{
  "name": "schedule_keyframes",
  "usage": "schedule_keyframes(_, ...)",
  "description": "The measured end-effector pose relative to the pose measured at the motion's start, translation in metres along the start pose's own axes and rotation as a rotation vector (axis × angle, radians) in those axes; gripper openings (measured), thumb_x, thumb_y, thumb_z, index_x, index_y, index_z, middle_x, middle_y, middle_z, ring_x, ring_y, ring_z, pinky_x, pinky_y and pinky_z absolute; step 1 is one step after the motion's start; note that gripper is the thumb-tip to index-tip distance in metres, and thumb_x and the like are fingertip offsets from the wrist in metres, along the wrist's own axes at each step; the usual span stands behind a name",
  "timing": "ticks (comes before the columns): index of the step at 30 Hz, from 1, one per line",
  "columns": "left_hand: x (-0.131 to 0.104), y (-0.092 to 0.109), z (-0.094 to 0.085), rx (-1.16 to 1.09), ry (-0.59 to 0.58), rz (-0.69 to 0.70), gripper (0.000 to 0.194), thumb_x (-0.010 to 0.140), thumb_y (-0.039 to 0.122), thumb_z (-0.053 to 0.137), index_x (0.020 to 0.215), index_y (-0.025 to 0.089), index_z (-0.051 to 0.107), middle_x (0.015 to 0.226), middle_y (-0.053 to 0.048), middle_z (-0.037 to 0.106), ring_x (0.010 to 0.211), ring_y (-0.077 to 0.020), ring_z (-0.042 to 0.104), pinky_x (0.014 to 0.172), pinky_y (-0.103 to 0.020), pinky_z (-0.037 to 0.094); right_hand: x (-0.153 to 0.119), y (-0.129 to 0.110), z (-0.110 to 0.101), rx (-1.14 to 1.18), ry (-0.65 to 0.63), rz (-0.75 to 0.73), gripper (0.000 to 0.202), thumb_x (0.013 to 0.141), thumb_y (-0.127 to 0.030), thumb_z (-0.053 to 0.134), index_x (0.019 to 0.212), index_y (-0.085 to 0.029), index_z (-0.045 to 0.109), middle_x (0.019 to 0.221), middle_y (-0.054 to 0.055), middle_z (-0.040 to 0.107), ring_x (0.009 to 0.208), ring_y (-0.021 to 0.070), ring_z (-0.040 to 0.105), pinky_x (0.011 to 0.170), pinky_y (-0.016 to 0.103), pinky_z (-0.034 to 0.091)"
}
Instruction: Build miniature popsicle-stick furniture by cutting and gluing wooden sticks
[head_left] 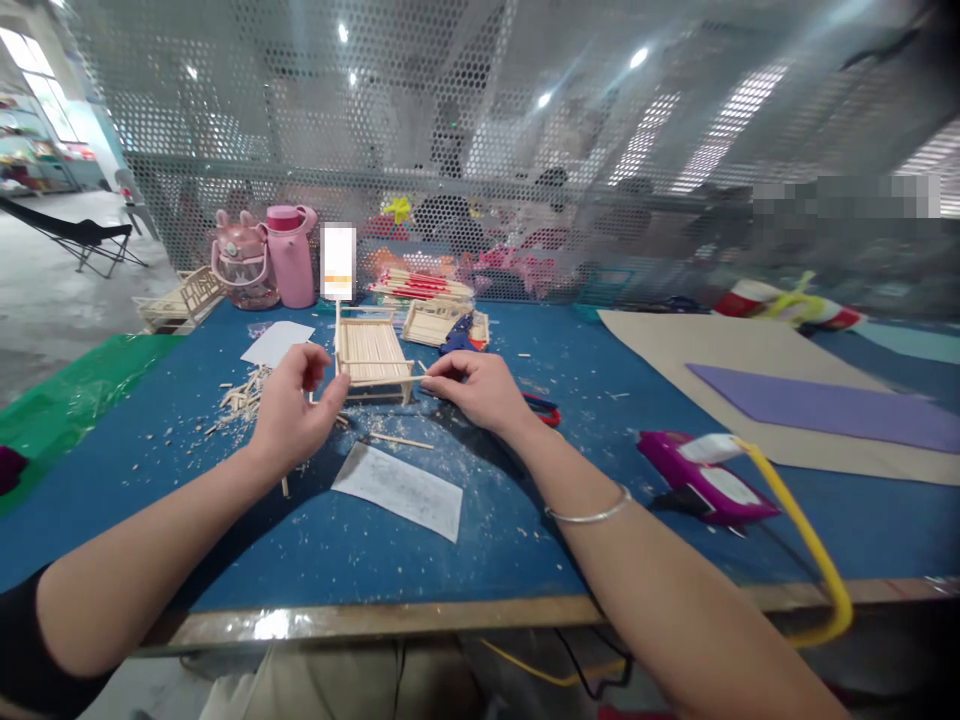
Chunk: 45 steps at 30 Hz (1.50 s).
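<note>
A small bed-shaped frame of thin wooden sticks stands on the blue tabletop between my hands. My right hand pinches the right end of a thin wooden stick that lies across the front of the frame. At the frame's left front corner is my left hand, its fingers loosely curled and apart from the thumb. The left thumb tip is close to the stick's left end; whether it touches is hard to tell. A loose stick and a grey-white rectangular sheet lie in front.
Stick offcuts are heaped at left. A smaller stick model, stick bundles and a pink bottle stand behind. Right are red-and-blue tool handles, a purple tool with yellow cord, and a purple sheet.
</note>
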<state>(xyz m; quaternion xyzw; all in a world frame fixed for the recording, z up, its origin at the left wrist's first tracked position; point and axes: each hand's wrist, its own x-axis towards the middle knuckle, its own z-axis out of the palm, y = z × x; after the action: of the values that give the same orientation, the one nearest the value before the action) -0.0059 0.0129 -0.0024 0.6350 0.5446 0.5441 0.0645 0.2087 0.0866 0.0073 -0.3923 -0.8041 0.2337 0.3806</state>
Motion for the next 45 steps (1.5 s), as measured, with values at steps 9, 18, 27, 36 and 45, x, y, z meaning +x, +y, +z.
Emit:
schedule_keyframes(9, -0.026, 0.018, 0.012, 0.022, -0.492, 0.122, 0.029, 0.086, 0.026, 0.046, 0.109, 0.023, 0.064, 0.101, -0.009, 0.069, 0.091, -0.023, 0.063, 0.081, -0.035, 0.046, -0.015, -0.028, 0.005, -0.082, -0.188, -0.372, 0.013, 0.081, -0.024, 0.06, 0.071, -0.018, 0.066, 0.071, 0.001, 0.067, 0.068, 0.0117, 0.059, 0.066, 0.025, 0.045)
schedule_keyframes(18, -0.023, 0.012, 0.006, -0.039, -0.474, 0.094, 0.025, 0.084, 0.019, 0.043, 0.092, 0.02, 0.067, 0.073, -0.005, 0.07, 0.058, -0.0154, 0.06, 0.058, -0.025, 0.042, -0.008, -0.013, -0.037, -0.388, 0.012, 0.022, 0.011, 0.074, -0.026, 0.063, 0.082, -0.019, 0.059, 0.07, 0.002, 0.064, 0.058, 0.0134, 0.056, 0.053, 0.027, 0.042)
schedule_keyframes(27, -0.023, 0.014, 0.003, -0.073, -0.434, 0.088, 0.018, 0.085, 0.022, 0.048, 0.087, 0.02, 0.065, 0.063, -0.001, 0.063, 0.055, -0.0134, 0.054, 0.056, -0.023, 0.038, -0.008, 0.003, -0.039, -0.785, -0.55, 0.414, 0.021, 0.059, -0.027, 0.07, 0.045, -0.021, 0.056, 0.046, 0.0, 0.054, 0.041, 0.0115, 0.044, 0.044, 0.027, 0.029)
schedule_keyframes(36, -0.026, 0.021, 0.004, -0.05, -0.467, 0.071, 0.024, 0.091, 0.029, 0.038, 0.081, 0.018, 0.057, 0.07, -0.002, 0.062, 0.066, -0.0149, 0.056, 0.062, -0.025, 0.041, -0.01, -0.027, -0.063, -0.501, -0.151, 0.366, 0.018, 0.081, -0.029, 0.046, 0.068, -0.018, 0.051, 0.057, 0.001, 0.05, 0.049, 0.0105, 0.041, 0.046, 0.024, 0.025)
schedule_keyframes(45, -0.034, 0.029, 0.009, -0.255, -0.403, -0.048, 0.022, 0.086, 0.03, 0.048, 0.07, 0.022, 0.035, 0.069, 0.001, 0.054, 0.066, -0.0142, 0.053, 0.058, -0.024, 0.038, -0.028, -0.051, -0.027, 0.856, -0.404, 0.252, 0.031, 0.076, -0.044, 0.064, 0.074, -0.02, 0.044, 0.043, -0.013, 0.034, 0.035, 0.0029, 0.019, 0.035, 0.018, 0.014)
